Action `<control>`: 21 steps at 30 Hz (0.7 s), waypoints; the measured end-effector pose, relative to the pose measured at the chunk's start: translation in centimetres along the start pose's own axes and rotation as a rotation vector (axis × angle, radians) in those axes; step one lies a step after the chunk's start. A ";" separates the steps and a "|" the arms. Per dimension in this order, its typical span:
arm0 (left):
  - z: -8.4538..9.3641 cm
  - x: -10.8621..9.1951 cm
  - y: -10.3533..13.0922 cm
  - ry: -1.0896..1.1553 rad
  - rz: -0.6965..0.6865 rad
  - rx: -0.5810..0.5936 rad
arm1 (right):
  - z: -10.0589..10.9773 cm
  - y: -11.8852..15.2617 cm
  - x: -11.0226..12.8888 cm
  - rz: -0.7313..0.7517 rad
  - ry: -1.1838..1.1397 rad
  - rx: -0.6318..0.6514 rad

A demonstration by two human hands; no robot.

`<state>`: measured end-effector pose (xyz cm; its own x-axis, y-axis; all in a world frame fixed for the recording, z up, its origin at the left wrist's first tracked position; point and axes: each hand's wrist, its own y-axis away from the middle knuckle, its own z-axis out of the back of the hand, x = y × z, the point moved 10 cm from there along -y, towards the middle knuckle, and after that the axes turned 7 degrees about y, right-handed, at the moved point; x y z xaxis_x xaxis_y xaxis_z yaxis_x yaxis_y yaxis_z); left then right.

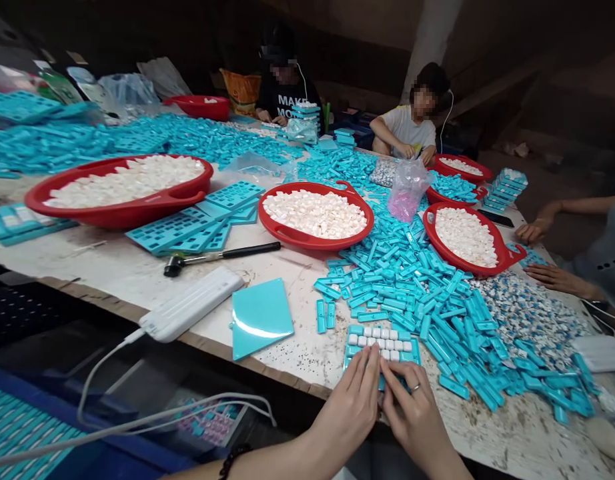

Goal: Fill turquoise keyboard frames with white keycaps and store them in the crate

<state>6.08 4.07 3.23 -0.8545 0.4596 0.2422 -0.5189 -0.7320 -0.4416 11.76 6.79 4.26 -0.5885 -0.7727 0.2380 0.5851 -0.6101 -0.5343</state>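
Observation:
A turquoise tray (pixel 416 351) lies near the front edge of the table, with rows of small white key-like blocks (pixel 386 343) set in it. Over its near side, my left hand (pixel 356 390) has its fingers pressed together, tips at the blocks. Close beside it, my right hand (pixel 411 400), with a ring on one finger, is closed in a similar way, its fingertips almost meeting the left ones. Whatever is between the fingertips is hidden. Two narrow turquoise pieces (pixel 325 316) lie just beyond the tray, to its left.
Loose turquoise pieces (pixel 402 267) heap up beyond and right of the tray. Red baskets (pixel 315 245) hold white blocks. A turquoise square plate (pixel 262 317), white power bank (pixel 192 303) and hammer-like tool (pixel 222 255) lie left. Co-workers sit opposite; another person's hands (pixel 557 277) rest at right.

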 end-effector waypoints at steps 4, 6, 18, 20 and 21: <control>0.1 -0.3 0.0 -0.041 0.011 0.007 | 0.0 -0.1 0.1 -0.003 -0.006 0.015; 0.2 -0.5 -0.1 -0.065 0.011 0.006 | -0.1 -0.1 0.0 -0.008 -0.015 0.024; 0.6 -0.6 -0.4 -0.104 -0.058 0.052 | 0.2 0.4 -0.1 0.006 -0.045 -0.041; 0.6 -0.6 -0.3 -0.112 -0.058 0.051 | 0.4 0.3 0.0 0.012 -0.036 -0.051; 0.5 -0.6 -0.3 -0.112 -0.059 0.051 | 0.4 0.2 0.1 0.019 -0.028 -0.054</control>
<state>6.78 3.74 3.66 -0.8184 0.4461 0.3623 -0.5666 -0.7313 -0.3796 12.10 6.53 4.49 -0.5615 -0.7891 0.2492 0.5649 -0.5855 -0.5814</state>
